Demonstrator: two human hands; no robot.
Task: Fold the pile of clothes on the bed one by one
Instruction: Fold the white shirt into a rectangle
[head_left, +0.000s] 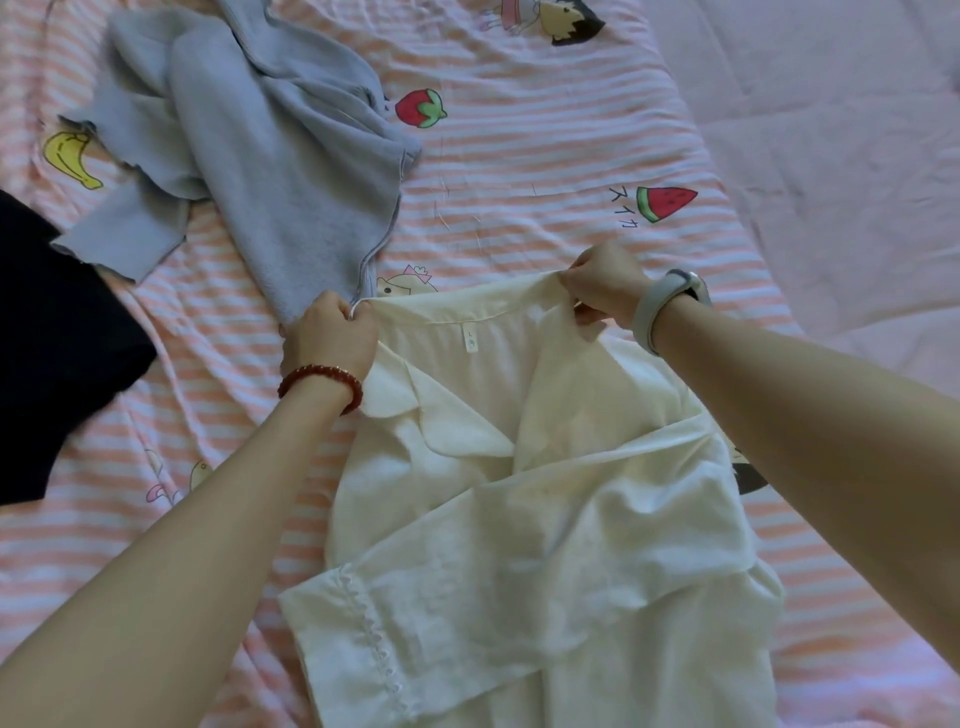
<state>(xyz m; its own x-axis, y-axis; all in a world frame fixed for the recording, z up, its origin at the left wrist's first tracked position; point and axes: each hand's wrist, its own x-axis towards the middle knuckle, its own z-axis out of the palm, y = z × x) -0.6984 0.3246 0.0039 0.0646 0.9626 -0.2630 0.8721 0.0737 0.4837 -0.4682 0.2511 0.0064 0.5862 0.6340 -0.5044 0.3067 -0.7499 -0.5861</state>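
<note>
Your left hand (330, 332) and right hand (605, 291) each pinch the white blouse (519, 493) at its shoulders. Its collar points away from you, its length running toward you.

**Occlusions / cutoffs**

White shirt (545, 519) hem runs off the bottom edge. Size label (470, 340) text too small to read. Black garment (57, 353) cut by the left edge, type unclear. Grey sweatshirt (270, 156) top cropped. Fingertips of both hands buried in collar fabric.

white shirt (545, 519) partly folded on the bed; grey sweatshirt (260, 156) crumpled beyond.
</note>
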